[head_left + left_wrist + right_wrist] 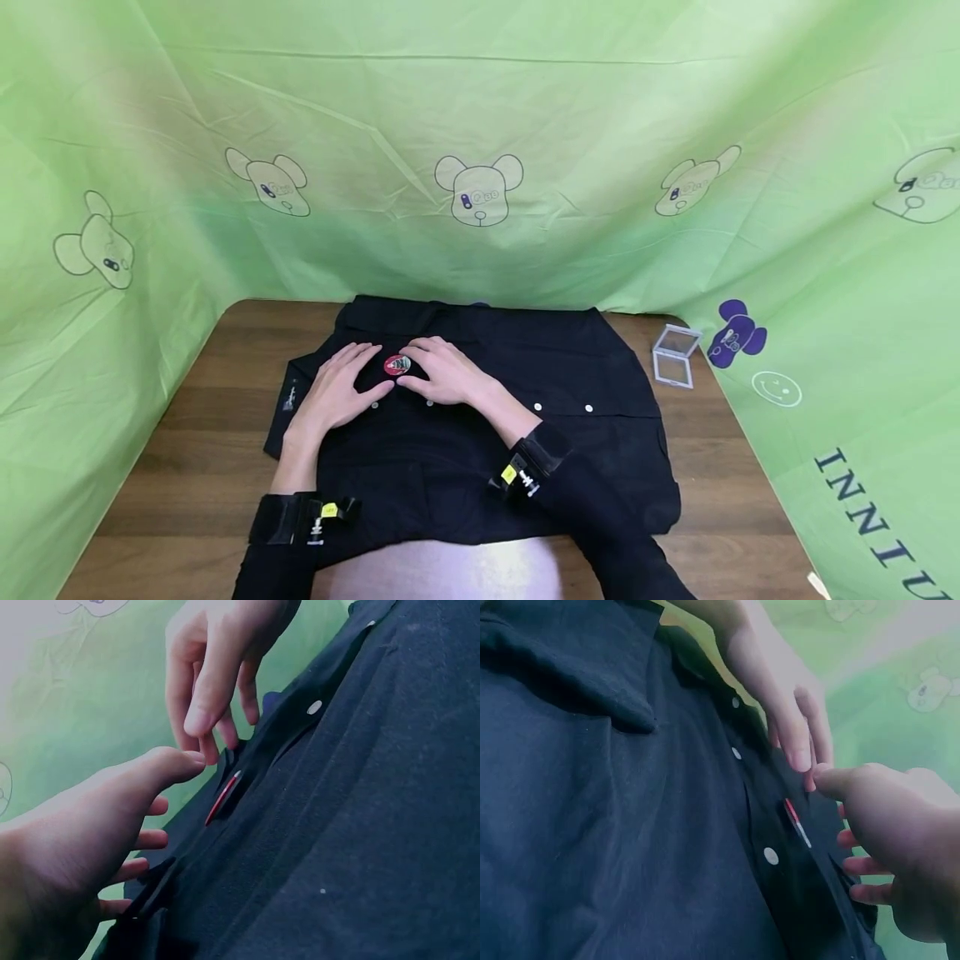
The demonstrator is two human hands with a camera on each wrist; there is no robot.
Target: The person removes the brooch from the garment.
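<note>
My left hand [337,397] spreads loosely over the black shirt [480,454]; just right of its fingers, on the shirt, lies the red badge [397,365], close beside my right hand [448,373], fingers relaxed too. A hinged case [672,355] sits near the table's [187,467] far right corner.

So the left hand [337,387] was palm down, fingers fairly straight and thumb stuck out toward the other hand. Right hand [446,372] was facing it, fingers loosely bent, thumb tips super close, with the right forearm [615,525] slanting in way more than the left forearm [276,567]
</note>
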